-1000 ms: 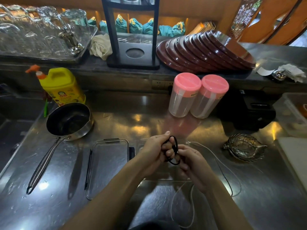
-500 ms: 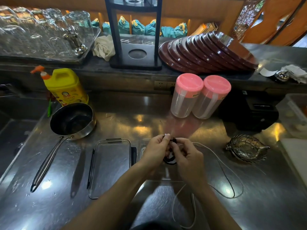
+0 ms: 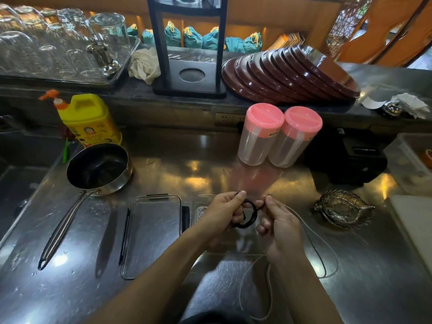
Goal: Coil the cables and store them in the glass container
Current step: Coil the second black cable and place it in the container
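Note:
My left hand (image 3: 223, 212) holds a small coil of black cable (image 3: 248, 215) above the steel counter. My right hand (image 3: 278, 224) pinches the same black cable just right of the coil, and its loose length (image 3: 319, 253) trails off to the right over the counter. A white cable (image 3: 268, 291) lies loose on the counter below my right forearm. The glass container (image 3: 198, 210) stands under my hands, mostly hidden, with a coiled pale cable inside. Its clear lid (image 3: 152, 235) lies flat to the left.
A steel saucepan (image 3: 98, 170) with a long handle sits at the left, a yellow detergent jug (image 3: 87, 123) behind it. Two pink-lidded jars (image 3: 278, 136) stand at the back. A metal fish-shaped dish (image 3: 343, 209) is at the right. A sink (image 3: 16, 183) lies far left.
My hands have drawn slightly apart; the right one now pinches the cable to the right of the coil, and the loop shows between them again.

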The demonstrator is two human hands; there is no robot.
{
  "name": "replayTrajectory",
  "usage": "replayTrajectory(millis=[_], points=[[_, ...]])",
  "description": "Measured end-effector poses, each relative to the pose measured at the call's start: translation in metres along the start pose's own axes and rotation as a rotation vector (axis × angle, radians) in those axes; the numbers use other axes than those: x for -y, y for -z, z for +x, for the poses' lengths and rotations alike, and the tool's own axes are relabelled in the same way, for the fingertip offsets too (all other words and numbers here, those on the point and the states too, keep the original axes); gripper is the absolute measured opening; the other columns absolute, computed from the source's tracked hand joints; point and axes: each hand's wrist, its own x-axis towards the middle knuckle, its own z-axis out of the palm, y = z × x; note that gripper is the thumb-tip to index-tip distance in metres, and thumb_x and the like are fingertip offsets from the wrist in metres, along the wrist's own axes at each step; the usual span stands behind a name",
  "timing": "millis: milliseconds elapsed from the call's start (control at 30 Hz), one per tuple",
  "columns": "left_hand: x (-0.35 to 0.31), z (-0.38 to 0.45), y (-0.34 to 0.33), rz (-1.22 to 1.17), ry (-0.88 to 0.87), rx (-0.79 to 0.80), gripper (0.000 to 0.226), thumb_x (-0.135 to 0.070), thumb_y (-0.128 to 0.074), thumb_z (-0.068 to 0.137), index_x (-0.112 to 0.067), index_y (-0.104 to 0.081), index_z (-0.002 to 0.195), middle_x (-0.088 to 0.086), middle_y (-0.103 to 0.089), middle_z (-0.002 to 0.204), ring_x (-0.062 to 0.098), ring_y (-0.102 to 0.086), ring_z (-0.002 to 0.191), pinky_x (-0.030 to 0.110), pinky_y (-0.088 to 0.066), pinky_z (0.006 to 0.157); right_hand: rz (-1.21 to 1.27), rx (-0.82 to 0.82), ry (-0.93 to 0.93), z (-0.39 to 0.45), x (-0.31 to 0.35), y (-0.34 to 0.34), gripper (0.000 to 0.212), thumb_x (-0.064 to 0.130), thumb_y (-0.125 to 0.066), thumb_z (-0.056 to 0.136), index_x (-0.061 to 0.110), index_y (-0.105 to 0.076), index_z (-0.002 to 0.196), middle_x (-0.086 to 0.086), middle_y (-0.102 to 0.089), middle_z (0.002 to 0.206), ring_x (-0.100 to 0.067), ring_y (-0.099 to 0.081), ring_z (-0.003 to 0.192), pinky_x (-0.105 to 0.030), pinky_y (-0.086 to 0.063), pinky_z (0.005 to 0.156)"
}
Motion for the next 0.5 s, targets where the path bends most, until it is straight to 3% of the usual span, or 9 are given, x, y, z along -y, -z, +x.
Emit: replayTrajectory(millis=[33, 167, 267, 333, 433, 500], points=[[-0.0008, -0.0004, -0.0013, 0.042, -0.006, 0.01, 0.035, -0.021, -0.045, 0.108, 0.003, -0.059, 0.087, 0.0, -0.039, 0.054, 0.004, -0.03, 0.042, 0.018, -0.024, 0.048, -0.06, -0.012, -0.025, 0.0014, 0.0012, 0.0004, 0.008, 0.009, -0.063, 0.098, 0.005, -0.068, 0.094, -0.006, -0.069, 0.073, -0.007, -0.038, 0.038, -0.021, -0.035, 0.036], [-0.0038, -0.0016, -0.0029, 0.25, -0.041, 0.016, 0.038, -0.02, -0.049, 0.106, 0.016, -0.059, 0.102, 0.014, -0.049, 0.077, 0.005, -0.037, 0.047, 0.018, -0.031, 0.047, -0.294, 0.009, -0.056, 0.0081, 0.0, 0.0045, 0.011, 0.006, -0.063, 0.098, 0.0, -0.069, 0.091, -0.006, -0.063, 0.068, -0.007, -0.04, 0.038, -0.022, -0.039, 0.036], [-0.0095, -0.0032, -0.0032, 0.357, -0.074, 0.033, 0.034, -0.026, -0.051, 0.105, 0.004, -0.063, 0.094, 0.011, -0.053, 0.075, 0.008, -0.042, 0.054, 0.022, -0.034, 0.052, -0.352, 0.086, -0.032, 0.0086, -0.0006, 0.0053, 0.014, 0.007, -0.063, 0.098, 0.001, -0.074, 0.091, -0.007, -0.066, 0.069, -0.006, -0.041, 0.04, -0.022, -0.041, 0.039], [-0.0103, -0.0034, -0.0027, 0.423, -0.086, 0.013, 0.03, -0.03, -0.051, 0.105, -0.009, -0.061, 0.086, 0.0, -0.056, 0.068, 0.009, -0.046, 0.057, 0.025, -0.039, 0.055, -0.332, 0.176, -0.034, 0.0062, 0.0027, 0.0035, 0.021, 0.007, -0.062, 0.098, 0.003, -0.077, 0.084, -0.007, -0.064, 0.066, -0.008, -0.041, 0.042, -0.022, -0.039, 0.04], [-0.0067, -0.0021, -0.0016, 0.544, -0.121, -0.122, 0.029, -0.034, -0.049, 0.105, -0.017, -0.059, 0.084, -0.002, -0.063, 0.072, 0.008, -0.057, 0.063, 0.034, -0.05, 0.063, -0.384, 0.275, -0.072, 0.0031, 0.0078, 0.0009, 0.027, 0.008, -0.057, 0.099, 0.004, -0.078, 0.082, -0.006, -0.063, 0.063, -0.01, -0.041, 0.043, -0.022, -0.038, 0.038], [-0.0051, -0.0035, -0.0013, 0.578, -0.153, -0.195, 0.026, -0.034, -0.047, 0.106, -0.018, -0.057, 0.087, -0.001, -0.063, 0.076, 0.003, -0.06, 0.064, 0.031, -0.054, 0.067, -0.417, 0.324, -0.114, 0.001, 0.0066, -0.0003, 0.03, 0.011, -0.056, 0.099, 0.006, -0.078, 0.079, -0.007, -0.062, 0.063, -0.011, -0.042, 0.045, -0.022, -0.037, 0.039]])
